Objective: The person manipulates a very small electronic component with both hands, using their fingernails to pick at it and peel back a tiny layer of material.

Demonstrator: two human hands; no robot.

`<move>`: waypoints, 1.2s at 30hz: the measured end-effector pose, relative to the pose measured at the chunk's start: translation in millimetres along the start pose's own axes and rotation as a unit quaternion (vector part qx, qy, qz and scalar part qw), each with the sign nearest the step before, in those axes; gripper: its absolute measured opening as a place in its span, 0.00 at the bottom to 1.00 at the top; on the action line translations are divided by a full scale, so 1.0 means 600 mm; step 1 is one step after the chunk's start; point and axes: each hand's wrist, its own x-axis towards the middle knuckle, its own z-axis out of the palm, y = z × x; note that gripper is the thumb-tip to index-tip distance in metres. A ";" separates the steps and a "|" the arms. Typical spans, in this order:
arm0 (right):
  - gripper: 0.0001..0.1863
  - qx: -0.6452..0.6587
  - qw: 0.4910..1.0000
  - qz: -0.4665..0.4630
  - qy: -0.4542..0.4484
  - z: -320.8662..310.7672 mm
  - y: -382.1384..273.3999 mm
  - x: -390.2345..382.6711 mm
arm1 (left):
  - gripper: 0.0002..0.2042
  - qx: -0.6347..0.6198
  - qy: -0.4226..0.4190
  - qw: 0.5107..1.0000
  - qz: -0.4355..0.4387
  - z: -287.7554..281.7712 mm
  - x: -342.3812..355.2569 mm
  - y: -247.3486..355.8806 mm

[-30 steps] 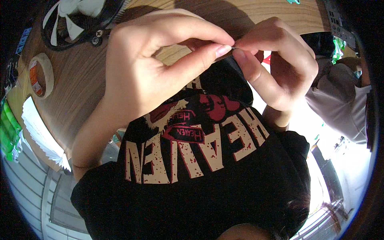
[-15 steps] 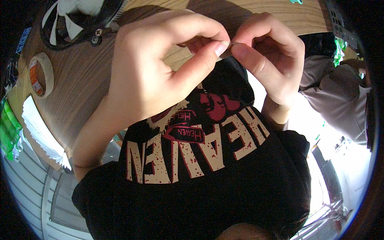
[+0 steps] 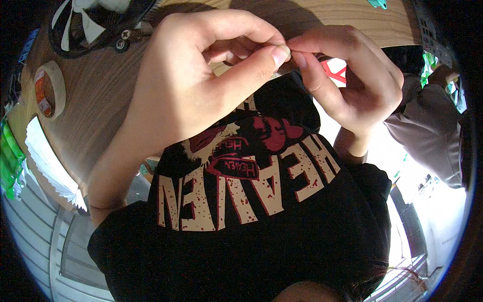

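Note:
Both my hands are raised over my black, printed T-shirt [image 3: 251,251] at the desk's edge, with fingertips meeting near the top centre. My left hand [image 3: 186,85] has thumb and forefinger pinched together on something tiny, largely hidden and too small to name; its other fingers curl behind. My right hand [image 3: 357,85] reaches to the same spot, forefinger and thumb at the pinch, other fingers bent; whatever it grips is unclear. A red-and-white item [image 3: 334,70] shows between the right fingers, behind them.
The wooden desk [image 3: 100,85] carries a black-and-white fan [image 3: 85,22], small round fittings [image 3: 123,38], a tape roll [image 3: 58,90], white papers [image 3: 48,156], a green packet [image 3: 12,158] and a teal item [image 3: 377,3]. Grey-brown fabric [image 3: 427,131] hangs at the right.
My left fingertips have risen slightly since a second ago. My right hand went left, then back right with its forefinger straighter, and the red-and-white item behind it shows again.

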 end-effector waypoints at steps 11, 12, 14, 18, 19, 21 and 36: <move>0.06 -0.034 0.998 -0.051 -0.007 0.000 0.010 0.001 | 0.06 -0.022 -0.039 0.998 -0.045 -0.007 0.008 0.007; 0.06 -0.032 0.998 -0.052 -0.007 0.000 0.011 0.002 | 0.06 -0.016 -0.042 0.998 -0.045 -0.008 0.008 0.007; 0.06 -0.026 0.998 -0.052 -0.020 -0.007 0.010 0.002 | 0.07 -0.012 -0.053 0.998 -0.041 -0.007 0.011 0.008; 0.05 -0.016 0.999 -0.040 -0.022 -0.006 0.011 0.002 | 0.07 -0.012 -0.051 0.998 -0.031 -0.008 0.010 0.007; 0.05 -0.013 0.999 -0.043 -0.024 -0.007 0.012 0.002 | 0.07 -0.006 -0.053 0.998 -0.034 -0.008 0.010 0.007; 0.04 -0.011 0.999 -0.046 -0.026 -0.007 0.013 0.002 | 0.07 0.005 -0.056 0.998 -0.036 -0.010 0.012 0.008; 0.05 0.005 0.998 0.055 -0.007 0.002 -0.005 -0.009 | 0.06 0.004 -0.031 0.998 -0.056 -0.003 0.012 0.010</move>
